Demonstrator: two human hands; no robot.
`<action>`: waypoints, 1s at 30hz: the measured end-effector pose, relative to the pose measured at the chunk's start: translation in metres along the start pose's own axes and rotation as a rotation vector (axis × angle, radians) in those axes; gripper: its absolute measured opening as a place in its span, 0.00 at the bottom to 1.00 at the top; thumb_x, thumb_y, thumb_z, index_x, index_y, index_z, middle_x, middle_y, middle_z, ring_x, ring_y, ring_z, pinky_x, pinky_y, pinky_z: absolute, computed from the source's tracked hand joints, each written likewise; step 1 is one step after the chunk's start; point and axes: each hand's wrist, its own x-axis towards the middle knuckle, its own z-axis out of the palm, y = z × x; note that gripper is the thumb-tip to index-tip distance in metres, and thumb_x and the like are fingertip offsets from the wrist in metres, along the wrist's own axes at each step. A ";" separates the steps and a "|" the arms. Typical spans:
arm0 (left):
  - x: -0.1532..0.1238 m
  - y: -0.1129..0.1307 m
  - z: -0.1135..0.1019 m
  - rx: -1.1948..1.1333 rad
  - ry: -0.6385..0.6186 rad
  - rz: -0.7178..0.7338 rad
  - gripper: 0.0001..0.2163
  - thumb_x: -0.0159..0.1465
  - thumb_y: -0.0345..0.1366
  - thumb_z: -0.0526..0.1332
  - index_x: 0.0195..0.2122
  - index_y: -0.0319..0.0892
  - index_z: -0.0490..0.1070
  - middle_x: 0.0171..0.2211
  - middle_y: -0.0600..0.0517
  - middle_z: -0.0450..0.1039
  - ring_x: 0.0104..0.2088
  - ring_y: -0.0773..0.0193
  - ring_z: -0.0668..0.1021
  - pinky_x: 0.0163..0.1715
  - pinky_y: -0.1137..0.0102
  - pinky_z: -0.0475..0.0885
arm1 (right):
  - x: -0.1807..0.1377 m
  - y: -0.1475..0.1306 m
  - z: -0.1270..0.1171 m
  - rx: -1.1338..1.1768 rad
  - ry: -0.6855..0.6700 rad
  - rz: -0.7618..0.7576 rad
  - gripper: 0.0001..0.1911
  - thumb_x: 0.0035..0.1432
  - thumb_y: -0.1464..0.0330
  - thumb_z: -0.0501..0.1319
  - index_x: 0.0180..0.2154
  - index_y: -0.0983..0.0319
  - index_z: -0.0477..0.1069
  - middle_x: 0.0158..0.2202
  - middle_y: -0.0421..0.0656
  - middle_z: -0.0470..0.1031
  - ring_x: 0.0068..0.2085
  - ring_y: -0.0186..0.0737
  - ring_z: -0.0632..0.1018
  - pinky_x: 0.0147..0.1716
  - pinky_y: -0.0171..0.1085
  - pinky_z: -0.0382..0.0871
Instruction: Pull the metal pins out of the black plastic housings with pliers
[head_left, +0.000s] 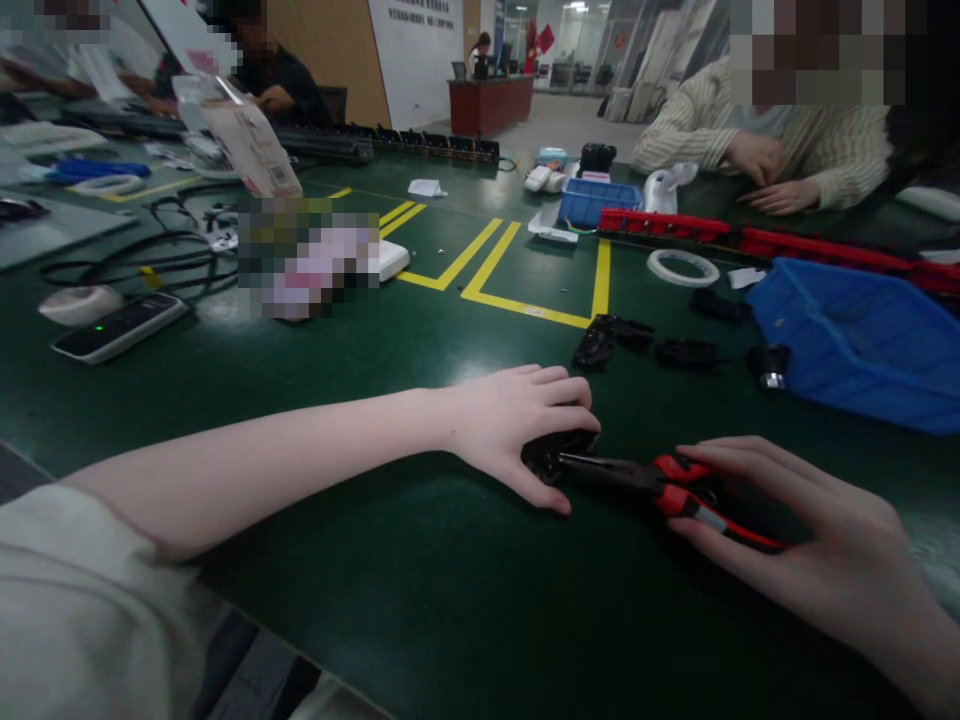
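My left hand (517, 425) grips a small black part (564, 447) against the green table (420, 560), its fingers over the top and the thumb along the near side. The hand hides much of that part, and its exact kind does not show. My right hand (810, 530) is closed around the red handles of a pair of long-nose pliers (637, 478). The pliers point left, and their tips meet the black part beside my left thumb. Farther back lie several loose black pieces (611, 338).
A blue bin (862, 340) stands at the right, with a roll of white tape (682, 267) behind it. Red strips (817, 250) run along the table beyond. At the left lie a white handheld device (120, 328) and black cables (142, 270). A co-worker (765, 150) sits opposite.
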 end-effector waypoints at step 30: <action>-0.002 -0.002 0.001 -0.175 0.048 -0.006 0.44 0.56 0.54 0.64 0.64 0.31 0.48 0.59 0.36 0.58 0.57 0.50 0.65 0.55 0.61 0.61 | -0.003 0.002 -0.001 -0.027 -0.051 -0.024 0.20 0.54 0.59 0.61 0.47 0.57 0.64 0.41 0.46 0.73 0.39 0.44 0.77 0.35 0.43 0.73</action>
